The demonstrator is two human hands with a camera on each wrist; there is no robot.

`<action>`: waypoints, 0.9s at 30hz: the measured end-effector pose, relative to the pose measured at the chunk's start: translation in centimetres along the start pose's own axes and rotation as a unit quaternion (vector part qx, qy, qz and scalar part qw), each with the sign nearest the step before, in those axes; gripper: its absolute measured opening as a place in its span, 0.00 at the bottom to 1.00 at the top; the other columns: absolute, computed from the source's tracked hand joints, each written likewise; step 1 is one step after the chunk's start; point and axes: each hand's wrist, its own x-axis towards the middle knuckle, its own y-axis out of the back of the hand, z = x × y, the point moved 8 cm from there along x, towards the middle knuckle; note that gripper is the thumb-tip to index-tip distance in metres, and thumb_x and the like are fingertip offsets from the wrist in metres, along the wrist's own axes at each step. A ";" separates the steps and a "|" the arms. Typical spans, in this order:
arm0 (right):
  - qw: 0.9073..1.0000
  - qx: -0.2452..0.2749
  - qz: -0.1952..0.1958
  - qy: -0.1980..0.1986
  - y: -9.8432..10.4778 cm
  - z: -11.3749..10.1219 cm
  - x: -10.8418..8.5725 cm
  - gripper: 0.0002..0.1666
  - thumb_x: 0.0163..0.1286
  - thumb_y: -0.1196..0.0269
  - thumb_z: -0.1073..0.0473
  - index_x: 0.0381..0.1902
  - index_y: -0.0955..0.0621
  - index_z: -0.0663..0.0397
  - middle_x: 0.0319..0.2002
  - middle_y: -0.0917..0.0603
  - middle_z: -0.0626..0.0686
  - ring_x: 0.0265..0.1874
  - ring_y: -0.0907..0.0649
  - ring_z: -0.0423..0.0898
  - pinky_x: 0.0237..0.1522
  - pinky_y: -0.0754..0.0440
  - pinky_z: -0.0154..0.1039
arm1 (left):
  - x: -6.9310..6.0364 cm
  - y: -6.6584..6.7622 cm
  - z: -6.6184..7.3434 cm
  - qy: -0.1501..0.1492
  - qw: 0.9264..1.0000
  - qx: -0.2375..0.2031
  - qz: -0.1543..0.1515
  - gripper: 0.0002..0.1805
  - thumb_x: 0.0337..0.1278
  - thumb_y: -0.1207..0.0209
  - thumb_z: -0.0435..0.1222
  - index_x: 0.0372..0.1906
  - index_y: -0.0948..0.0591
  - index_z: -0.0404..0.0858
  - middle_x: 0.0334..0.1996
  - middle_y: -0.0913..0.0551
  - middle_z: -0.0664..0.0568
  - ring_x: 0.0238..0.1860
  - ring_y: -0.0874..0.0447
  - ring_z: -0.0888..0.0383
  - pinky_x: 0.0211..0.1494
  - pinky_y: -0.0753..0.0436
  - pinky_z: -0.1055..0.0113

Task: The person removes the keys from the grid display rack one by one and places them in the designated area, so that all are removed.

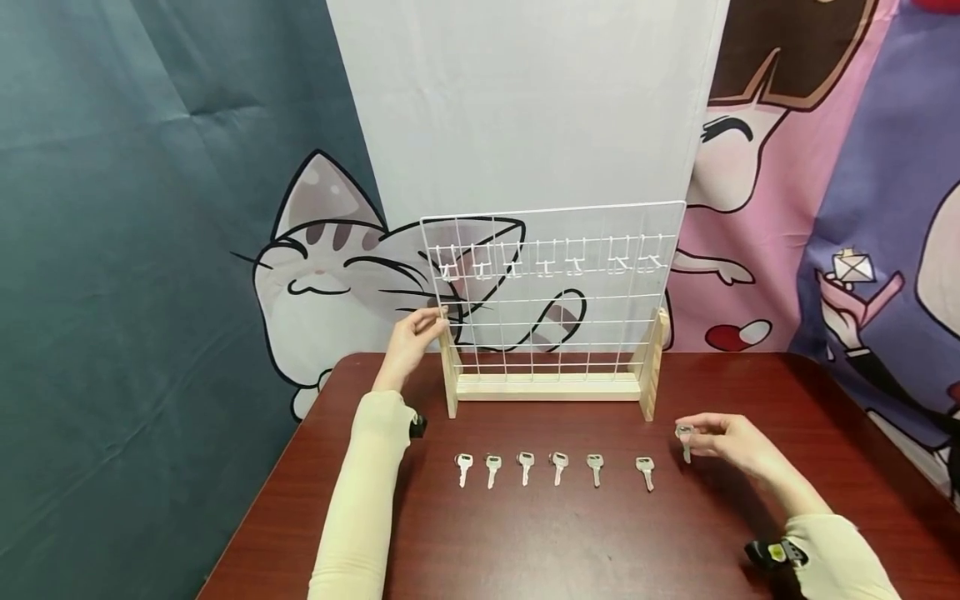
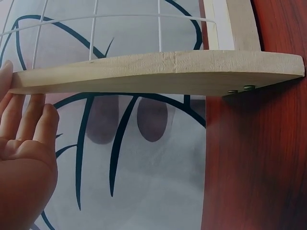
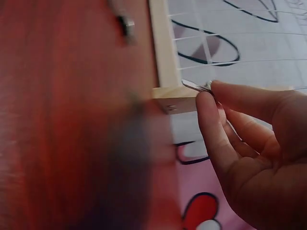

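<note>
A white wire grid rack [image 1: 555,308] with a pale wooden base stands at the back of the table. My left hand [image 1: 411,343] pinches the top of its left wooden side support [image 2: 158,72], thumb on one face and fingers on the other. Out past the rack's right front corner, my right hand [image 1: 731,442] holds a metal key [image 1: 686,448] by its head, between thumb and fingertips, above the table. The right wrist view shows that key [image 3: 194,86] nearly edge-on. Several similar keys [image 1: 558,468] lie in a row before the rack.
Along the grid's upper part runs a row of white hooks [image 1: 545,267]. The reddish-brown table [image 1: 555,542] reaches back to a printed cloth backdrop [image 1: 540,108], close behind the rack. Straps with small dark devices sit on both wrists.
</note>
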 end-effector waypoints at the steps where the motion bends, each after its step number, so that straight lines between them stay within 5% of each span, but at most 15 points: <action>1: 1.000 -0.001 -0.009 -0.003 -0.2 0.4 0.1 0.27 0.68 0.33 0.66 0.58 0.26 0.82 0.44 0.14 0.67 0.36 0.13 0.42 0.41 0.11 0.39 | 0.0 0.0 0.0 0.000 1.000 -0.002 0.000 0.21 0.67 0.36 0.33 0.59 0.22 0.24 0.61 0.20 0.39 0.63 0.20 0.51 0.67 0.24 0.65; 11: 0.997 0.010 -0.064 -0.038 -0.7 3.2 -0.2 0.25 0.69 0.34 0.65 0.53 0.25 0.84 0.37 0.14 0.56 0.32 0.15 0.40 0.38 0.12 0.35 | -0.1 -0.4 -0.4 0.017 1.000 -0.006 -0.008 0.18 0.68 0.38 0.30 0.59 0.21 0.26 0.61 0.20 0.39 0.62 0.20 0.51 0.67 0.24 0.67; 27: 0.992 -0.115 -0.011 -0.052 -0.8 3.0 0.4 0.17 0.65 0.30 0.62 0.44 0.16 0.73 0.32 0.14 0.53 0.30 0.17 0.43 0.32 0.15 0.32 | 0.2 0.1 -0.3 0.005 1.000 -0.004 -0.003 0.18 0.67 0.36 0.33 0.57 0.20 0.28 0.61 0.19 0.40 0.61 0.19 0.54 0.67 0.23 0.66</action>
